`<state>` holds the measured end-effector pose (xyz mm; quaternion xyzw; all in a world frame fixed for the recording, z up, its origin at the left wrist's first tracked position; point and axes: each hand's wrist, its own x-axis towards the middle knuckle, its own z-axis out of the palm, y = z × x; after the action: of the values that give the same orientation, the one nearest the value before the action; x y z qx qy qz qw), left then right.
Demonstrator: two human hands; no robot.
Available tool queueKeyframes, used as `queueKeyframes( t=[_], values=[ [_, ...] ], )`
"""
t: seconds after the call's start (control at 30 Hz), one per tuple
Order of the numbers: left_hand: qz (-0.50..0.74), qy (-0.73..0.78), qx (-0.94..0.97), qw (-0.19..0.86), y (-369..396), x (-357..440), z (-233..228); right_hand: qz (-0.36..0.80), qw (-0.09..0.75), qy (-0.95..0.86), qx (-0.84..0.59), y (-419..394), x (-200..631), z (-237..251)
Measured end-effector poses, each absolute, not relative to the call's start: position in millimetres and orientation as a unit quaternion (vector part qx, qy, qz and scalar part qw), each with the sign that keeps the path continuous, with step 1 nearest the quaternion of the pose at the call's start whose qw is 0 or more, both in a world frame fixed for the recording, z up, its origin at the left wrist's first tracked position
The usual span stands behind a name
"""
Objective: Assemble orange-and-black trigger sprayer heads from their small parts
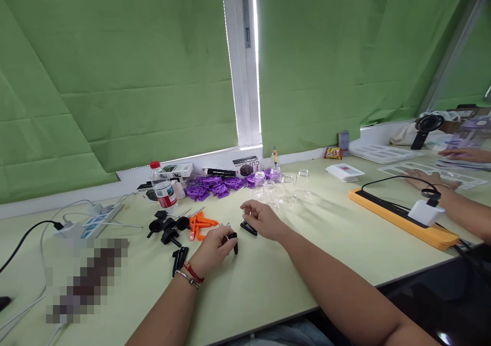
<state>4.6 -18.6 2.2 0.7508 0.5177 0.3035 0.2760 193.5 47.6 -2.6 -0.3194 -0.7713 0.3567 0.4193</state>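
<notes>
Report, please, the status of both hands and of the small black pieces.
Left hand: holding black piece. Right hand: at second black piece, grip unclear. Orange parts close to left hand, may crowd it.

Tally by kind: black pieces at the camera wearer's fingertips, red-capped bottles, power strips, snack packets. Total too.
Black pieces at fingertips: 2 (one in the left hand, one by the right hand)
Red-capped bottle: 1
Power strips: 2
Snack packet: 1
Total: 6
</notes>
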Motion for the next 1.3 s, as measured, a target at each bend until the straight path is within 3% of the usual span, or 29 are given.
queueKeyframes(
  t=[0.13, 0.57, 0.83, 1.03, 1.17, 1.3],
  values=[
    [0.3, 0.518, 0.754, 0.268, -19, 6, 3, 0.362, 0.411, -0.794, -0.262, 26, 178, -2],
    [0.306, 0.498, 0.765, 0.271, -18, 3, -1, 0.192, 0.338, -0.889, -0.242, 23, 179, 2],
    [0.263, 0.502, 0.788, 0.24, -17, 1, -3, 0.168, 0.295, -0.913, -0.225, 25, 180, 2],
    [0.241, 0.547, 0.776, 0.201, -17, -17, 16, 0.183, 0.356, -0.872, -0.281, 35, 187, 4],
    [0.173, 0.632, 0.739, 0.156, -19, -37, 27, 0.196, 0.423, -0.789, -0.401, 53, 199, 2],
    [0.074, 0.673, 0.722, 0.144, -20, -51, 31, 0.222, 0.433, -0.732, -0.478, 66, 208, -1]
  ],
)
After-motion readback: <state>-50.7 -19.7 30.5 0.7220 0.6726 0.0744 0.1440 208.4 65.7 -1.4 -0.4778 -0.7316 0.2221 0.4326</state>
